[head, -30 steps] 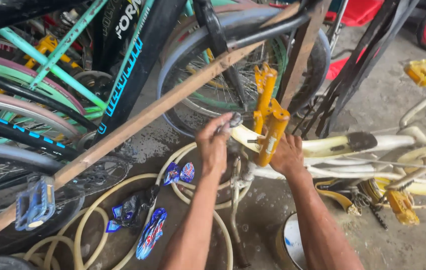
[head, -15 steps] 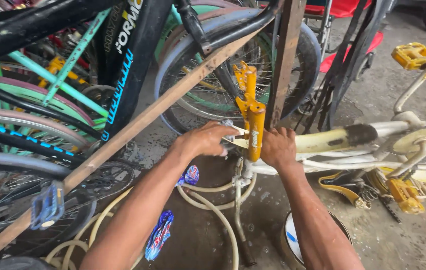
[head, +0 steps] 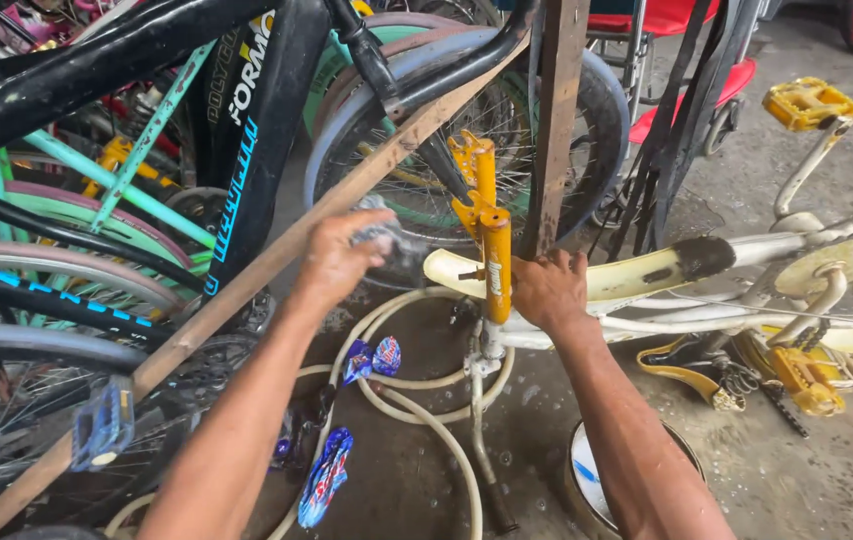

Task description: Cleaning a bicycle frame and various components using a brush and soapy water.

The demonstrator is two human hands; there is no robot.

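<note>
Wet concrete floor, bikes stacked upper left. Right hand [head: 549,290] clamps the cream-white bicycle frame [head: 646,275] at centre, steadying it beside the upright yellow fork [head: 491,250]; left hand [head: 336,258] clutches a soapy grey rag [head: 381,232].

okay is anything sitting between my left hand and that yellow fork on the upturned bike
Nothing visible does. The left hand, holding something grey, is just left of the yellow fork, with only open air between. The right hand grips the frame beside it.
</note>
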